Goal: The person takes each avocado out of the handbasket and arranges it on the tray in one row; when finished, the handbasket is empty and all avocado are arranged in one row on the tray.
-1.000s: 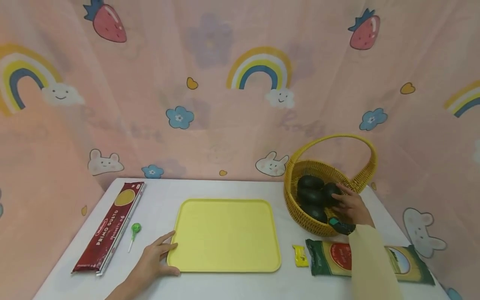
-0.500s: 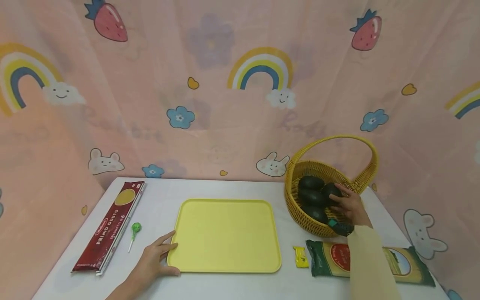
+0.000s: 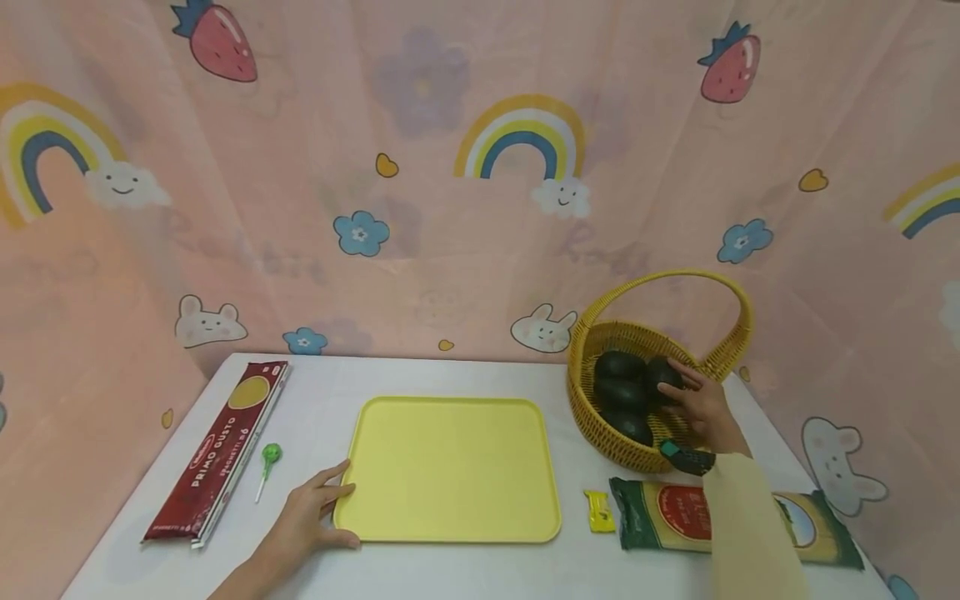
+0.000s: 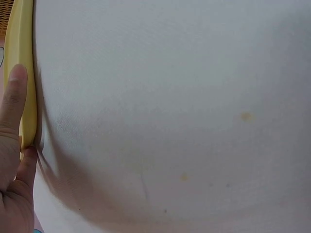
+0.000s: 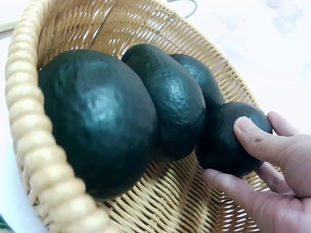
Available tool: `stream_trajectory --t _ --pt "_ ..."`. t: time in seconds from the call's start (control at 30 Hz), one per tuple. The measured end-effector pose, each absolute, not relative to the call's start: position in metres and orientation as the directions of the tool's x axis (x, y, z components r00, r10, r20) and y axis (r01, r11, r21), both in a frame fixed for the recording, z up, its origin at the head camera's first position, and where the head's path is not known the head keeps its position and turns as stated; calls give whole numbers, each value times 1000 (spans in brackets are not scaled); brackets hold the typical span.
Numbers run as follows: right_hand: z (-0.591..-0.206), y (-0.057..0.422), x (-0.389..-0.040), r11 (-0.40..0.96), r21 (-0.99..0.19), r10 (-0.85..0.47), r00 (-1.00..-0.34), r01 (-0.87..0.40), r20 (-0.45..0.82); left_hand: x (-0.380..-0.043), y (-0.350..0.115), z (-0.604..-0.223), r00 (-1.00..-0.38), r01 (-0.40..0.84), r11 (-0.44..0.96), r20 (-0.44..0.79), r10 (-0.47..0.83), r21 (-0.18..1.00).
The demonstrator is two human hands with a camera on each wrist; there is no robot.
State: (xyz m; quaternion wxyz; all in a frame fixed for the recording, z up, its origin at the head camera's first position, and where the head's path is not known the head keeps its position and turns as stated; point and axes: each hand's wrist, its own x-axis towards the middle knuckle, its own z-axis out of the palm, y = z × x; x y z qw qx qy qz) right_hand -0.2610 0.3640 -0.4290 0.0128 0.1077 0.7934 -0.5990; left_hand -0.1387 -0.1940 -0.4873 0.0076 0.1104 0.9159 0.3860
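Observation:
My right hand (image 3: 708,408) reaches into the yellow wicker basket (image 3: 585,417) and grips the rightmost dark green avocado (image 3: 662,377). In the right wrist view, thumb and fingers lie around this avocado (image 5: 226,145), which leans against its neighbours. Beside it in the basket lie a front avocado (image 5: 97,121), a middle one (image 5: 170,97) and a far one (image 5: 197,73). My left hand (image 3: 303,512) holds the near left corner of the yellow tray (image 3: 450,471). The left wrist view has the thumb along the tray's edge (image 4: 26,107), with another finger below the corner.
On the left lie a red spaghetti packet (image 3: 217,458) and a green lollipop (image 3: 271,455). A small yellow wrapped sweet (image 3: 599,511) and a green-and-gold packet (image 3: 667,515), partly behind my right sleeve, lie before the basket. A patterned pink cloth (image 3: 420,292) hangs behind the white table.
The fingers and thumb of my right hand have moved up slightly around the rightmost avocado. My left hand stays at the tray's corner.

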Motion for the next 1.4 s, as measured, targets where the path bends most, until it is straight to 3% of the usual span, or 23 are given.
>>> stream_trajectory --t 0.8,1.4 --pt "-417 366 -239 207 -978 87 -996 12 6 -139 -194 -487 -973 214 695 87 214 687" --pt "-394 334 -199 -6 -1000 51 -999 -8 7 -138 -193 -488 -977 198 696 84 194 690"
